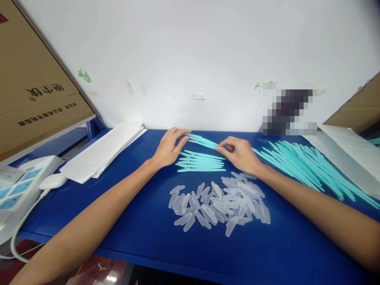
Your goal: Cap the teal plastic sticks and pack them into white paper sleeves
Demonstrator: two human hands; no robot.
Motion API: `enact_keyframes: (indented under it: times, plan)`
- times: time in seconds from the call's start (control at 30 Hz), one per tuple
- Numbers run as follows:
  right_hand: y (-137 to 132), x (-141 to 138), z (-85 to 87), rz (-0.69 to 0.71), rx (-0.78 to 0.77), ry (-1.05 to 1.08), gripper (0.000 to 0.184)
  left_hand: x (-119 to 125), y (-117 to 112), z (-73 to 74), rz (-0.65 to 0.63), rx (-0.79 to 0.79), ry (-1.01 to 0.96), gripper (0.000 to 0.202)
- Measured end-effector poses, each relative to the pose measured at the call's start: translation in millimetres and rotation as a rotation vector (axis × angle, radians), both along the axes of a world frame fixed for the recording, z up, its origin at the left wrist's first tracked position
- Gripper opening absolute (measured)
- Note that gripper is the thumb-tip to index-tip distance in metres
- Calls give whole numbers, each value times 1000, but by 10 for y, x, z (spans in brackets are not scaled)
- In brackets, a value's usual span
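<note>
Between my two hands is a small bundle of slim turquoise eyebrow razors, with translucent caps on their left ends. My left hand has thumb and index finger around those capped ends. At the other end, my right hand pinches the handle tips. Just below lies a row of turquoise razors, side by side on the blue table. Nearer to me is a loose pile of translucent blade caps.
A larger heap of turquoise razors lies beyond my right forearm, beside a white sheet or bag. To the left are folded white sheets, a power strip with a plugged-in white charger, and a cardboard box. A white wall stands behind.
</note>
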State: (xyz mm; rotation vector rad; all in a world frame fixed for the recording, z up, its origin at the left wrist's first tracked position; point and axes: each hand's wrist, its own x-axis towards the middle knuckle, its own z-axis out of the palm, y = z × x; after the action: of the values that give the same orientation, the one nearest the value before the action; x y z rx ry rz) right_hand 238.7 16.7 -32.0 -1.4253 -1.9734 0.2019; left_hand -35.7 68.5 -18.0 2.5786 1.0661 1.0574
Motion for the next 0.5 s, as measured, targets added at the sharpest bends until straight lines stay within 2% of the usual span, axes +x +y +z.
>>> enact_keyframes:
  times: [0.1, 0.2, 0.3, 0.37, 0.5]
  plan:
    - [19, -6, 3, -49, -10, 4, 25, -63, -42, -22, 0, 60, 43, 35]
    - [27, 7, -5, -36, -7, 40, 23, -30, -174, 22, -149, 166, 223, 31]
    - [35, 39, -29, -40, 24, 92, 25, 118, -388, 111, -328, 270, 412, 29]
    - [37, 58, -42, -49, 27, 126, 29, 249, -534, 157, -402, 320, 490, 29]
    - [29, 50, -31, -13, -43, 170, 28, 463, -694, 151, -409, 387, 589, 34]
